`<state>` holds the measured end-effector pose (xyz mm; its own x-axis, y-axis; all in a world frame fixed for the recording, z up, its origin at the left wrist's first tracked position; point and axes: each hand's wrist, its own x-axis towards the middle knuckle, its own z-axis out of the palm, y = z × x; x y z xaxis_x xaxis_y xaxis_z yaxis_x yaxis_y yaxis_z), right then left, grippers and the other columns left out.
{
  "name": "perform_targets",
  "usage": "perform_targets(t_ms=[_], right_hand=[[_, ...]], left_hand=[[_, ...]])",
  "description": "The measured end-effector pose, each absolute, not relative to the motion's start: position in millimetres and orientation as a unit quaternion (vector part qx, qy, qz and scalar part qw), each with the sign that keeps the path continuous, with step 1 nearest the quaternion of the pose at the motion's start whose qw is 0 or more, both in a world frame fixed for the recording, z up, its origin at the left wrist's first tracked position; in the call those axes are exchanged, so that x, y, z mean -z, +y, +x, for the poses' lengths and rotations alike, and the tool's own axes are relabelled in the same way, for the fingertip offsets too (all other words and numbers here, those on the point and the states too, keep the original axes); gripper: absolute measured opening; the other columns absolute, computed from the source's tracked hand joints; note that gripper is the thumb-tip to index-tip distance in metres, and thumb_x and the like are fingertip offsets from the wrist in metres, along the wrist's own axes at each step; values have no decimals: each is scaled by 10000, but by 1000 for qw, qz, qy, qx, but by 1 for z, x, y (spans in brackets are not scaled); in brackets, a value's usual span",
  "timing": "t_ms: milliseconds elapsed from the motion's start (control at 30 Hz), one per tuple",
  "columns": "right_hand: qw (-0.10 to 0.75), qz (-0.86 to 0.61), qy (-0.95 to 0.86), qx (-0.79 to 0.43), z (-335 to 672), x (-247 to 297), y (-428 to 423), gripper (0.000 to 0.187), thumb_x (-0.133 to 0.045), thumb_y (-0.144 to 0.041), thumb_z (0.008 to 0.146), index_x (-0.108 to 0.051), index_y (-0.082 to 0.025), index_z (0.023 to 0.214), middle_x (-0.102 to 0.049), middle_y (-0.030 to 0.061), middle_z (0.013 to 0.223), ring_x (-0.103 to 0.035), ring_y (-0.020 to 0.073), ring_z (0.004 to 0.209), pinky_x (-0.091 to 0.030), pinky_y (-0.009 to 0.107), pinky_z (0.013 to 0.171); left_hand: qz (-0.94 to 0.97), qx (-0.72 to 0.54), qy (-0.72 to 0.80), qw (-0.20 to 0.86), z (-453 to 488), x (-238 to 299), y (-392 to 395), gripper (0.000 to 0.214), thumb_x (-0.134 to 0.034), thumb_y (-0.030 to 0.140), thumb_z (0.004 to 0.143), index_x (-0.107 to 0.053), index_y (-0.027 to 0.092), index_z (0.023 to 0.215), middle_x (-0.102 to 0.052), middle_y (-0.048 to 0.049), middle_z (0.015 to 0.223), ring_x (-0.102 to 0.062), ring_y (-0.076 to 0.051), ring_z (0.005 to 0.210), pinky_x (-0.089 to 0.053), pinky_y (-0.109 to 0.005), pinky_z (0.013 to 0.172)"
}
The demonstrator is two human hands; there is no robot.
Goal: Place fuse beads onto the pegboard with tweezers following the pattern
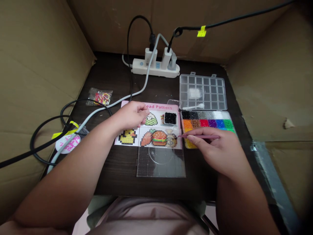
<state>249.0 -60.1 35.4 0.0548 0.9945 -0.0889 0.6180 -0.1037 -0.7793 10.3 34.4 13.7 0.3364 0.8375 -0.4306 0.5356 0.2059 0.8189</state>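
My right hand [218, 148] grips a pair of pink tweezers [202, 136], their tip at the right edge of a clear pegboard [146, 166]. The board lies partly over a printed bead pattern sheet [174, 107]; a burger, a carrot and a money bag show in that area. My left hand [133, 115] is closed over the sheet's left part, thumb against the fingers; anything between them is hidden. Right of it is a small clear box of black beads [170, 118]. Under and beside my right hand lies a sorted bead case [204, 115], partly covered.
The case's clear lid [202, 81] lies open with a white packet [195, 93] and a white scoop [193, 107]. Behind stands a power strip [156, 70]. A grey cable [127, 97] and black cables cross the left side, near a bag of colourful rings [100, 97]. Cardboard walls enclose the table.
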Motion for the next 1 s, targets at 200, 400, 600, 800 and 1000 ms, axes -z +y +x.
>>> perform_targets(t_ms=[200,400,600,800,1000], right_hand=[[327,-675,-596,-286,249,-36,-60,85,-681,-273,733,-723,-212,775,-722,25,762,-671,164,669,-539,252,583],[424,-670,-548,-266,236,-28,-56,121,-664,-287,767,-719,-212,844,-725,30,835,-681,167,726,-555,279,668],[470,-644,-565,-212,220,-13,-51,144,-633,-271,787,-710,-192,880,-719,56,903,-681,189,807,-560,336,766],[466,-643,-565,-226,216,-7,-45,149,-630,-279,781,-714,-189,863,-725,61,873,-685,191,794,-568,351,760],[454,-646,-561,-248,210,-8,-43,142,-625,-270,782,-719,-187,850,-730,64,879,-688,192,808,-566,342,764]], left_hand=[[620,-139,555,538,10,-14,35,183,-452,280,885,-500,172,745,-559,-24,662,-471,-66,480,-370,-220,471],[637,-139,546,526,10,-16,34,203,-439,307,881,-485,179,729,-557,-15,645,-479,-74,477,-369,-209,450],[631,-148,545,532,10,-16,34,194,-436,288,872,-466,182,713,-544,-3,630,-472,-72,480,-381,-202,467],[638,-155,536,530,8,-9,34,191,-442,318,868,-466,189,730,-549,-3,639,-478,-78,477,-367,-204,456],[632,-154,541,533,8,-10,34,200,-447,326,867,-473,187,726,-555,-10,644,-473,-78,473,-358,-207,456]])
